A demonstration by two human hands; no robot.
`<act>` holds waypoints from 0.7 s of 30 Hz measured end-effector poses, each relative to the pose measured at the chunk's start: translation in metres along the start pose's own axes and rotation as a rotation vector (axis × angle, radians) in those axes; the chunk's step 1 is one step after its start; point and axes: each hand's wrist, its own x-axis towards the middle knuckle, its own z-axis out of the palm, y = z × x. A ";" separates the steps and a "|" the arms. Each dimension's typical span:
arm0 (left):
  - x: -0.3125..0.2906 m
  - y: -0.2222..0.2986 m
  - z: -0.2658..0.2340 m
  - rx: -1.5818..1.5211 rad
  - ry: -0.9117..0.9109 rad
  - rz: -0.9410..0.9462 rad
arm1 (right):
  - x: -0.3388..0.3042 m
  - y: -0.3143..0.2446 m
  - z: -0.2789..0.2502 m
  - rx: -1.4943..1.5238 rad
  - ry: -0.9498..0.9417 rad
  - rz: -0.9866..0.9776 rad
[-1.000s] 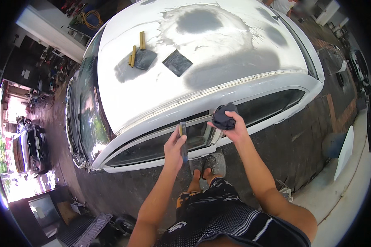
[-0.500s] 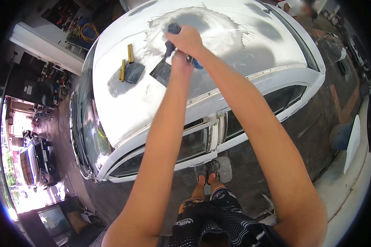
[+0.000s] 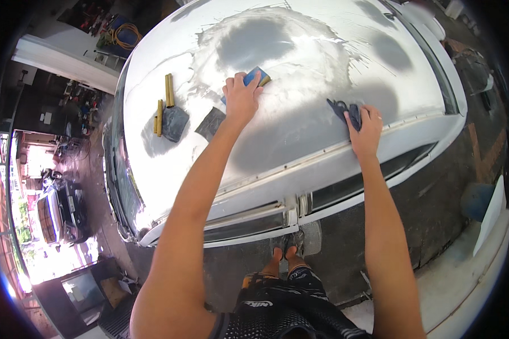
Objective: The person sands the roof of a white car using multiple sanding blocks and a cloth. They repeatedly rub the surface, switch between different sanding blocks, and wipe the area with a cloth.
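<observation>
On the white car roof, patched with grey, my left hand grips a blue sanding block with a yellowish edge, pressed to the surface. Farther right, near the roof's side edge, my right hand is closed on a crumpled dark cloth, which touches a grey patch. A dark square sheet, like sandpaper, lies flat beside my left wrist. To the left are yellow sticks and another dark sheet.
The roof's side rail and the car's windows lie between me and the work surface. A coiled yellow hose hangs at the far left. Another car stands outside on the left. A white panel leans at the right.
My hands were close together over the roof and have moved apart. The right hand carried the dark cloth rightward and down; the left hand now rests with the block on the roof.
</observation>
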 end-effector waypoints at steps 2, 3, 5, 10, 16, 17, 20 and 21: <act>0.024 -0.015 0.002 0.082 -0.036 -0.054 | 0.007 -0.001 -0.002 -0.002 -0.019 0.013; 0.052 -0.042 -0.001 0.164 -0.060 -0.137 | 0.011 -0.007 -0.001 0.020 -0.024 0.009; 0.103 -0.090 -0.014 0.201 0.008 -0.262 | 0.007 -0.016 -0.001 0.058 -0.048 0.002; 0.122 -0.105 -0.002 0.174 0.028 -0.262 | 0.016 -0.014 0.002 0.084 -0.021 -0.025; 0.033 -0.029 0.017 -0.040 -0.051 0.068 | 0.013 0.005 -0.007 -0.002 -0.017 0.001; 0.027 -0.022 0.007 -0.082 -0.112 0.049 | 0.011 0.003 -0.008 0.007 -0.020 0.008; 0.098 -0.069 0.000 0.049 0.027 -0.076 | 0.016 -0.019 0.000 0.084 -0.020 0.003; 0.111 -0.075 -0.001 0.087 0.016 -0.152 | 0.017 -0.021 0.004 0.091 -0.025 0.001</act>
